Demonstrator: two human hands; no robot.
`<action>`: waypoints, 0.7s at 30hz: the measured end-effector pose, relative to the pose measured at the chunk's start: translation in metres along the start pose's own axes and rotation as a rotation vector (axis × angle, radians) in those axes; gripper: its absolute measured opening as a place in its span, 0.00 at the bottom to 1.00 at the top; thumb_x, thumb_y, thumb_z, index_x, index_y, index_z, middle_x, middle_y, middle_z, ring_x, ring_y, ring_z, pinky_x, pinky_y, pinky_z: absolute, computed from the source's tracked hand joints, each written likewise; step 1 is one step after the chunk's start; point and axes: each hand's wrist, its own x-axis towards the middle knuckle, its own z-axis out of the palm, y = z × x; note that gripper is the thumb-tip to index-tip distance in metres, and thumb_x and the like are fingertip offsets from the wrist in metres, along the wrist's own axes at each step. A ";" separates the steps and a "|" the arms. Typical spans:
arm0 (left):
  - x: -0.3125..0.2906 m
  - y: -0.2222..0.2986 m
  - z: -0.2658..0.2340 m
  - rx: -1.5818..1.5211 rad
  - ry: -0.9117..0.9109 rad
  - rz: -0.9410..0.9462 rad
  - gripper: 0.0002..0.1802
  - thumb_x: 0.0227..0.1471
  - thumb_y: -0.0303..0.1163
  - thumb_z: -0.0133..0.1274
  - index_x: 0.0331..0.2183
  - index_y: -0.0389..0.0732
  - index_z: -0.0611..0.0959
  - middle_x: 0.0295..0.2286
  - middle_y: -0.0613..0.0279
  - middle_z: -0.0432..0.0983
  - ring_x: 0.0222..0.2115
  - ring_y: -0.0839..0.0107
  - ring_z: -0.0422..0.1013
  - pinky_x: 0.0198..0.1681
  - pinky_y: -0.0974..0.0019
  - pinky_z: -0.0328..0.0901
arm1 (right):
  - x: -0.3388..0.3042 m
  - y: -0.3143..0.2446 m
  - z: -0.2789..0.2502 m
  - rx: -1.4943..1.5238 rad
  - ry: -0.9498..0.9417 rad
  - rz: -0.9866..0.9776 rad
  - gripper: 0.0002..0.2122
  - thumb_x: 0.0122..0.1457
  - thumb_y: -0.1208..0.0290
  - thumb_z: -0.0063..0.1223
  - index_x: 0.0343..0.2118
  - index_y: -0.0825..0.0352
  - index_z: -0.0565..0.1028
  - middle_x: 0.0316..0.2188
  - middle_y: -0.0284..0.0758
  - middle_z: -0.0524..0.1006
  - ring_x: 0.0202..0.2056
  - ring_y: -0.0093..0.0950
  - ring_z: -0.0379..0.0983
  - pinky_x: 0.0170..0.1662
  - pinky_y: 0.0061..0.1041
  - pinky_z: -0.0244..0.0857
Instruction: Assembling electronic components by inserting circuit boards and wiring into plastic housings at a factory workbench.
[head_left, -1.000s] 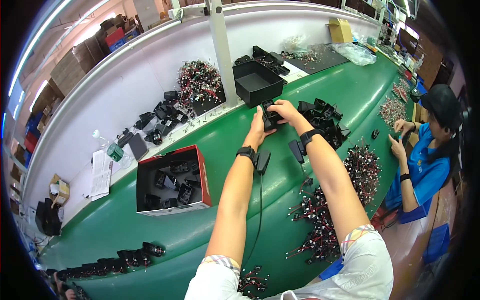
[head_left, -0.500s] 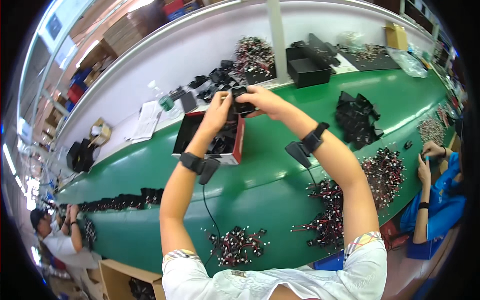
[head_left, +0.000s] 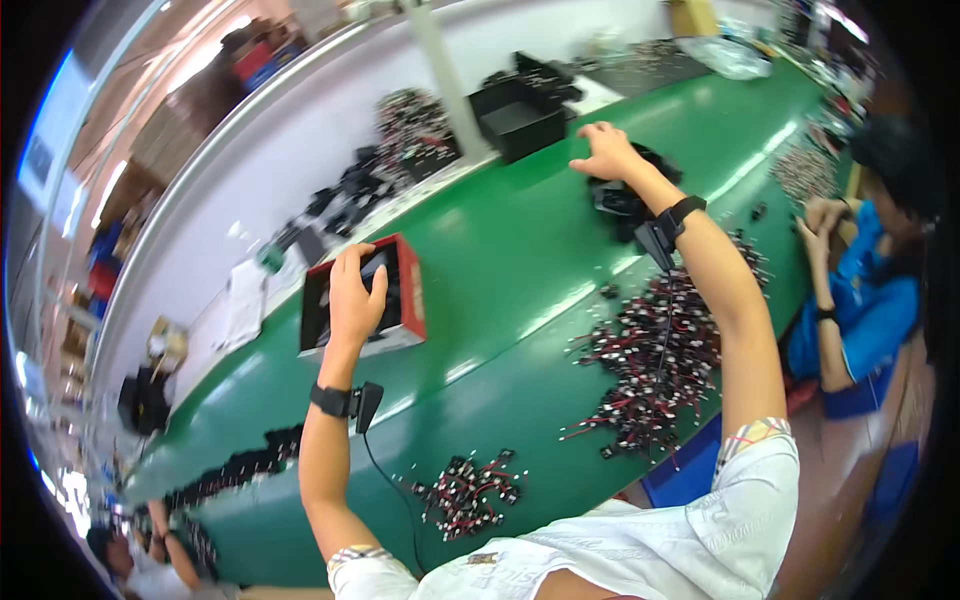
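My left hand (head_left: 357, 300) is over the red-and-white box (head_left: 412, 292), its thumb apart from its fingers. Black parts (head_left: 393, 280) lie inside the box, partly hidden by that hand. Reaching far to the right, my right hand (head_left: 606, 153) has its fingers spread and nothing visible in its grasp. It is just above the near-left side of a heap of black pieces (head_left: 622, 200), which my wrist and forearm partly cover. Each wrist wears a black strap with a small device on it.
Large and small piles of red-and-black wired parts (head_left: 655, 345) (head_left: 468, 495) lie on the green table (head_left: 480, 260). A black tray (head_left: 520, 120) stands at the back, beside a post. A person in blue (head_left: 860, 300) works at right, another person (head_left: 150, 565) at far left.
My hands have parted from a black item they held together above the box. The right hand has swung right to the black heap; the left stays at the box. The view has turned.
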 end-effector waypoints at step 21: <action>0.100 0.171 0.289 -0.242 -0.712 0.134 0.60 0.17 0.38 0.73 0.56 0.52 0.60 0.51 0.37 0.54 0.45 0.38 0.66 0.49 0.51 0.66 | -0.098 0.053 -0.002 0.092 -0.385 0.365 0.58 0.21 0.54 0.75 0.62 0.55 0.52 0.52 0.48 0.64 0.52 0.46 0.64 0.51 0.39 0.66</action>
